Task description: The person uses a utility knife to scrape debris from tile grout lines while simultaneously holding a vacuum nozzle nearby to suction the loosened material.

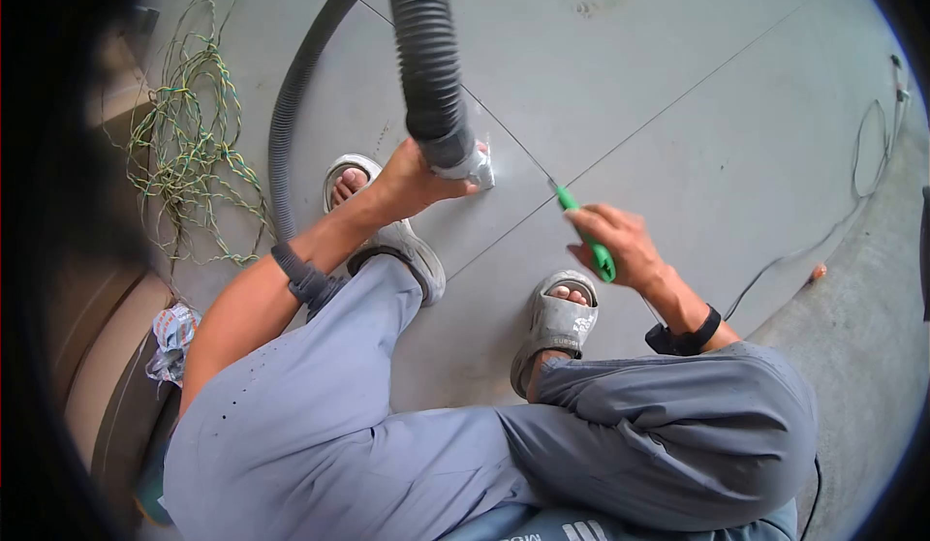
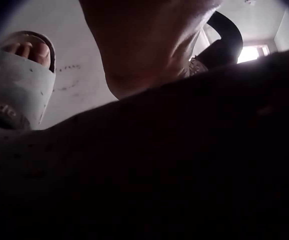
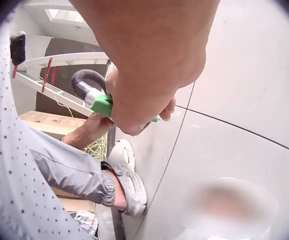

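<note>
My left hand grips the lower end of a black ribbed hose, where a whitish, wrapped-looking nozzle is close to the floor tiles. To its right, my right hand holds a green-handled tool, its thin tip pointing up and left near the crossing of two tile joints. In the right wrist view the green handle shows beside my right hand. The left wrist view is mostly dark, with part of my left hand at the top; its fingers are hidden there.
Tangled yellow-green wire lies at the left beside brown boards and a crumpled plastic bag. My sandalled feet rest between the hands and my knees. A thin grey cable runs along the right side.
</note>
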`<state>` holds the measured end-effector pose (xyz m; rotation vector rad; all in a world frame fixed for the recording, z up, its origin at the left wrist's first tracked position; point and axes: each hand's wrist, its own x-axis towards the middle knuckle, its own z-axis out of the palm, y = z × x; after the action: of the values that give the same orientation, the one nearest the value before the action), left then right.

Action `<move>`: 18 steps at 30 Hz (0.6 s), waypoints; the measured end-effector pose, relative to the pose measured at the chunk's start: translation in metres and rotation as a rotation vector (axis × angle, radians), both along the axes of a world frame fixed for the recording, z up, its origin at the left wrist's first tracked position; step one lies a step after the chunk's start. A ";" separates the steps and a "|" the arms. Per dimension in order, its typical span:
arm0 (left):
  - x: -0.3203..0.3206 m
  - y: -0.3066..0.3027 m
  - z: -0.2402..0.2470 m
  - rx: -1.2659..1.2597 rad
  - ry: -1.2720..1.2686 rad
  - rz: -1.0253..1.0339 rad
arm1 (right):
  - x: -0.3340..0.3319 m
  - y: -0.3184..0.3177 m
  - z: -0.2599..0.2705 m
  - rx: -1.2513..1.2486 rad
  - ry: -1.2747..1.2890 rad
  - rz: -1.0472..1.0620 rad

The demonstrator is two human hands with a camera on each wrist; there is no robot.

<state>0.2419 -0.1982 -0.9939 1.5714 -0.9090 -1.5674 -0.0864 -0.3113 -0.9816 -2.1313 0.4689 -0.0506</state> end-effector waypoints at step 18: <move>0.022 -0.080 0.000 -0.120 0.034 0.140 | -0.046 -0.006 0.001 -0.082 -0.055 -0.461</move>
<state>0.2638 -0.2787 -0.9940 1.4865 -0.8398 -1.4113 -0.1322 -0.3172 -0.9801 -2.0539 0.9290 -0.3934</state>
